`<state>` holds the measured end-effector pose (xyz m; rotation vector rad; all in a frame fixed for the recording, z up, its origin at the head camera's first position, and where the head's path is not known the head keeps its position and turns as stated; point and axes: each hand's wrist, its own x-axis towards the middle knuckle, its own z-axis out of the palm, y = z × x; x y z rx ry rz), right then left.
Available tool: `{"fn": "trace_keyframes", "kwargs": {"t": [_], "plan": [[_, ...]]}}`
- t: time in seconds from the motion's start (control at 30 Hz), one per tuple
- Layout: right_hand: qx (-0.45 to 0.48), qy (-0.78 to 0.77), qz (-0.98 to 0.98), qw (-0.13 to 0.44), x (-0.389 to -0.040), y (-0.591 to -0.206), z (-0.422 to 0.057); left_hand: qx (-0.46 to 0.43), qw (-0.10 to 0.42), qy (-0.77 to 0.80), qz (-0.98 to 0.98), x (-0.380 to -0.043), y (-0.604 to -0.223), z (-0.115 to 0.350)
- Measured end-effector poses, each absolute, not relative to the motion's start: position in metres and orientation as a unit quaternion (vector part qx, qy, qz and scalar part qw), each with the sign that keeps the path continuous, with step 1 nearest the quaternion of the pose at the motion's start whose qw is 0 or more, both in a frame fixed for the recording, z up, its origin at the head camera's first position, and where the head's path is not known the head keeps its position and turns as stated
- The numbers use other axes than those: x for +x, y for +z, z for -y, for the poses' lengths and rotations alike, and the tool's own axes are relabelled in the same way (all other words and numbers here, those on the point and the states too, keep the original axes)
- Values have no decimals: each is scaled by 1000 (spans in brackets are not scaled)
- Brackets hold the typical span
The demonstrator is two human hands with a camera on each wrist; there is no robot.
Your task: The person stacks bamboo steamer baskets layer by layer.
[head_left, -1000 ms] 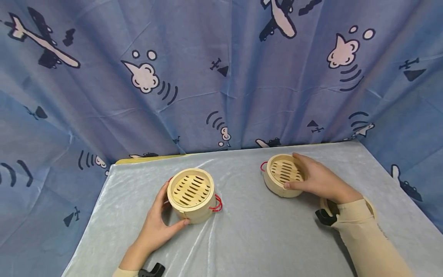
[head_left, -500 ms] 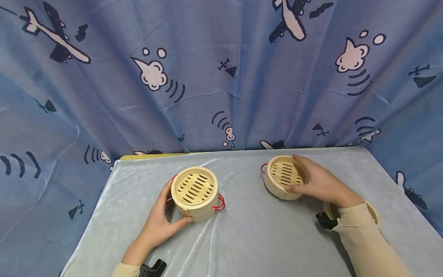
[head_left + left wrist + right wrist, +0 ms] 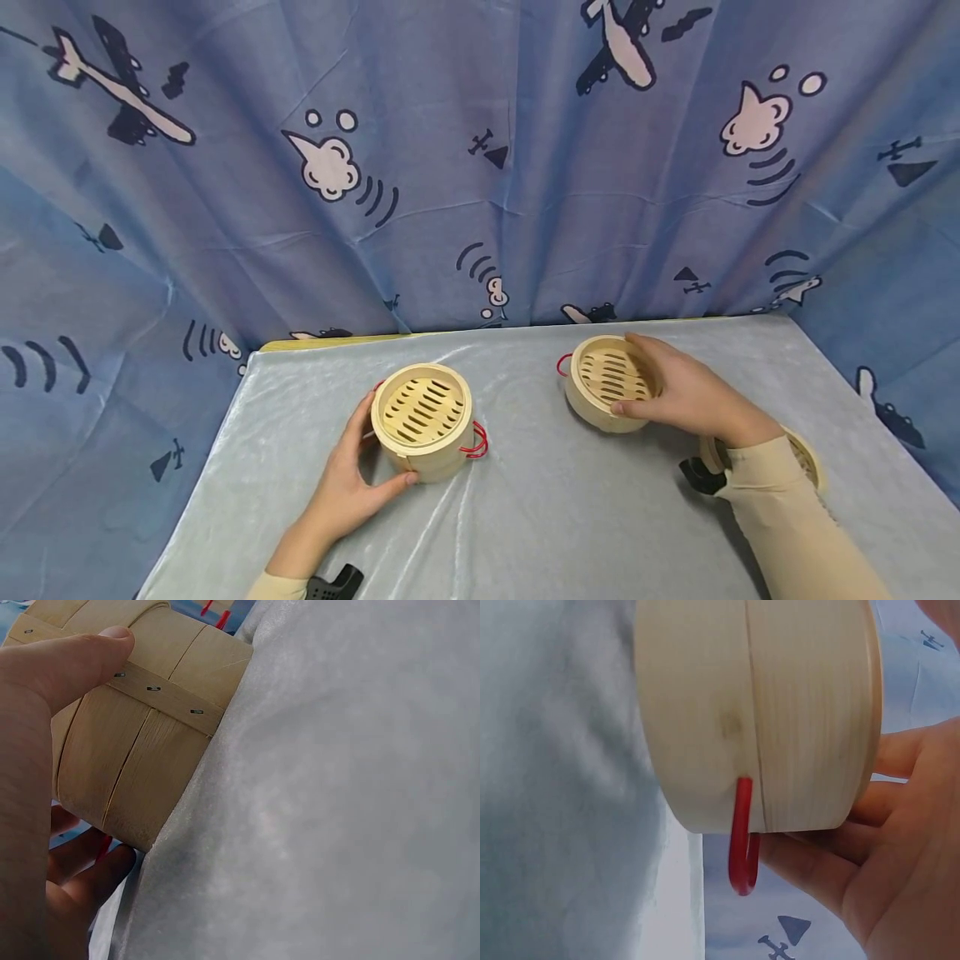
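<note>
Bamboo steamers stood out pale against a grey cloth point(image 3: 540, 508) that covered the worktop. The person's left hand point(image 3: 348, 483) grasped the tall steamer point(image 3: 422, 417) at the left, its thumb pressed on the near side and its fingers round the far left side. A pair of red loops point(image 3: 484, 435) stuck out from this steamer's right side, and its slatted top faced up. From the left wrist, a strip with small metal staples point(image 3: 154, 688) showed across its wall, beside the thumb.

Well apart, towards the right, the right hand point(image 3: 686, 392) grasped a shallower steamer point(image 3: 611, 383), with the thumb at the near rim and the fingers reaching over the far rim. This one also showed its slatted inside, and a red handle point(image 3: 563, 364) stood at its left. Whether its base touched the cloth could not be told.

A third steamer point(image 3: 812, 462) was near the right wrist, mostly hidden by the forearm in its beige sleeve point(image 3: 798, 525). A black device point(image 3: 701, 477) sat at that wrist, and a similar one point(image 3: 341, 585) at the left. Behind the worktop hung a blue curtain point(image 3: 420, 92) printed with planes and clouds.
</note>
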<state>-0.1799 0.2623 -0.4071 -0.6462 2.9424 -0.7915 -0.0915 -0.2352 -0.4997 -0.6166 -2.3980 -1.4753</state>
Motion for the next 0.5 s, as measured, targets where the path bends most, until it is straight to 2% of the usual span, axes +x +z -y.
{"fn": "trace_keyframes", "kwargs": {"t": [0.5], "plan": [[-241,-243,-940,8,-173,-396,-241,-217,133,-505,825,-92,-501,236]]}}
